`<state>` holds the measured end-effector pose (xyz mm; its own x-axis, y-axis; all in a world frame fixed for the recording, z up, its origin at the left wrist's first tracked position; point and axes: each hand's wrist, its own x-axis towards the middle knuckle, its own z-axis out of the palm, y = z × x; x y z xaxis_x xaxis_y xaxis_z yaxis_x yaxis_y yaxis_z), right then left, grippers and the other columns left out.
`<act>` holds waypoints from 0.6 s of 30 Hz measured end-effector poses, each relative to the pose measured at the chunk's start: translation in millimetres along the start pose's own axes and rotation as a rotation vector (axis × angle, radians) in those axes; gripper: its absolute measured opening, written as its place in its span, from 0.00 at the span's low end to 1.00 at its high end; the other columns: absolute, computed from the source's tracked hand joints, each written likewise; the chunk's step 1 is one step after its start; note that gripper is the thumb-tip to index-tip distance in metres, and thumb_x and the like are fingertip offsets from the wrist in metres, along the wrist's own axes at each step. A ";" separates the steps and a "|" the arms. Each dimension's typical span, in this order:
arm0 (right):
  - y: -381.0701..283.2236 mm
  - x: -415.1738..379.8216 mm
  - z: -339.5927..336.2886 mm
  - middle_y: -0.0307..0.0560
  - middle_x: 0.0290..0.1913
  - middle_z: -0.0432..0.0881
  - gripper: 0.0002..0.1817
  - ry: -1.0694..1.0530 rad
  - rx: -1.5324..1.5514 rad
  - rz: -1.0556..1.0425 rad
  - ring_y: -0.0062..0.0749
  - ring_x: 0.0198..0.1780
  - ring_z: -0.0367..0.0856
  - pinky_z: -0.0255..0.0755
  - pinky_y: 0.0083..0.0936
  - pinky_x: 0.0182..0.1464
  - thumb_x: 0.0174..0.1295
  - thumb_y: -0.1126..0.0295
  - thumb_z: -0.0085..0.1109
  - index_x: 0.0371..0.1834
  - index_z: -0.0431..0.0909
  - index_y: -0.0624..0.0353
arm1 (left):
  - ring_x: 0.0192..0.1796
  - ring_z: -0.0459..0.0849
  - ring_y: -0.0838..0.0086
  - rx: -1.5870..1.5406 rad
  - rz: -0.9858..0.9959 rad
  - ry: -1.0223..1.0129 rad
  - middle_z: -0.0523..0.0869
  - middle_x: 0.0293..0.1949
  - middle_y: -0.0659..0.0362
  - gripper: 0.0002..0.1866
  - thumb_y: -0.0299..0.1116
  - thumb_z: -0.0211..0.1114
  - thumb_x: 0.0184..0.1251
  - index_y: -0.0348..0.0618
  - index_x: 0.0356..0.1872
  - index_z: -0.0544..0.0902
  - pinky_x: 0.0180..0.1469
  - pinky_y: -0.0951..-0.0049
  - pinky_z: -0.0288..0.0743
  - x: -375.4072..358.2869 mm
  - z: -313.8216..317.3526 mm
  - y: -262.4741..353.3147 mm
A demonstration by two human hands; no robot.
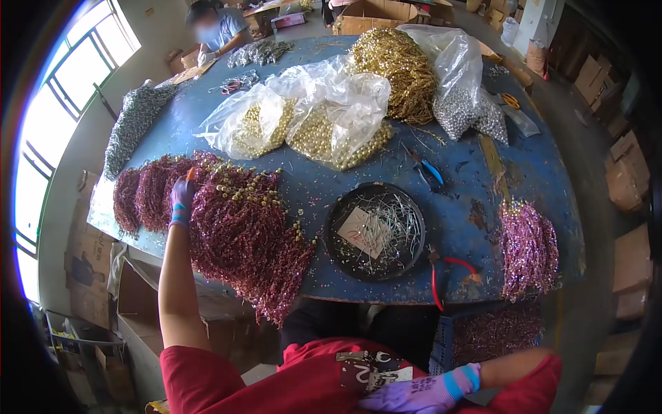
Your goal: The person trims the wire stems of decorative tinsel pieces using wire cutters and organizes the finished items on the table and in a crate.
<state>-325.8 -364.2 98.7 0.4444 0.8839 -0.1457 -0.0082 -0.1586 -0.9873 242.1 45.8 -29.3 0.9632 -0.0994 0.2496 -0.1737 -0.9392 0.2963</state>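
My left hand (182, 199), in a purple glove with a blue cuff, is at the pile of pink beaded tinsel garlands (241, 234) on the table's left. Its fingers are closed at the upper strands, and an orange bit shows at the fingertips. Gold beads (238, 190) run along the top of this pile. My right hand (410, 395), also gloved, lies flat against my red shirt at the lower edge, its fingers stretched out and partly out of sight. Neither the tray nor the pliers is touched by a hand.
A black round tray (336, 259) holds wires and a card. Red-handled pliers (436, 269) and blue-handled pliers (429, 171) lie near it. Bags of gold beads (338, 134), gold garlands (393, 69) and pink garlands (527, 248) sit around. A co-worker (219, 33) sits at the far left.
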 end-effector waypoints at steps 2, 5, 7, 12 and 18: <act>-1.1 -4.9 -2.0 0.68 0.68 0.62 0.40 -0.018 -0.003 0.004 0.55 0.72 0.58 0.50 0.40 0.73 0.69 0.46 0.45 0.69 0.57 0.73 | 0.45 0.81 0.43 -0.042 -0.063 -0.012 0.83 0.38 0.38 0.31 0.57 0.48 0.64 0.35 0.42 0.82 0.46 0.53 0.71 -12.1 -14.6 23.2; 1.2 -7.0 -0.6 0.67 0.69 0.61 0.40 -0.080 0.041 0.019 0.54 0.72 0.58 0.49 0.38 0.73 0.69 0.46 0.45 0.70 0.56 0.71 | 0.45 0.81 0.44 -0.072 -0.061 0.011 0.84 0.39 0.39 0.33 0.60 0.48 0.64 0.35 0.43 0.82 0.47 0.53 0.71 -4.8 -3.6 11.1; 6.2 -12.1 4.0 0.67 0.70 0.61 0.40 -0.061 0.019 0.010 0.54 0.72 0.58 0.50 0.38 0.73 0.69 0.45 0.45 0.72 0.54 0.68 | 0.44 0.81 0.46 -0.094 -0.005 0.051 0.84 0.38 0.40 0.35 0.63 0.48 0.64 0.35 0.43 0.82 0.47 0.55 0.71 -7.0 -2.2 7.6; 9.4 -19.6 3.4 0.67 0.70 0.60 0.41 -0.115 0.049 0.043 0.54 0.72 0.57 0.50 0.37 0.73 0.67 0.45 0.48 0.73 0.51 0.66 | 0.45 0.81 0.47 -0.076 0.048 0.028 0.84 0.38 0.40 0.35 0.63 0.48 0.63 0.35 0.43 0.82 0.47 0.55 0.71 -9.1 -3.2 5.4; 6.6 -19.5 -3.3 0.65 0.72 0.56 0.43 -0.149 0.108 -0.076 0.51 0.74 0.54 0.48 0.37 0.73 0.65 0.48 0.54 0.74 0.50 0.67 | 0.44 0.82 0.46 -0.068 -0.079 -0.018 0.84 0.37 0.39 0.33 0.61 0.48 0.63 0.36 0.41 0.83 0.46 0.53 0.71 -4.0 -4.9 8.2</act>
<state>-331.6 -383.9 95.2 0.3104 0.9480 -0.0703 -0.0791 -0.0480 -0.9957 235.8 40.1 -23.4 0.9780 -0.0328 0.2062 -0.1102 -0.9198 0.3765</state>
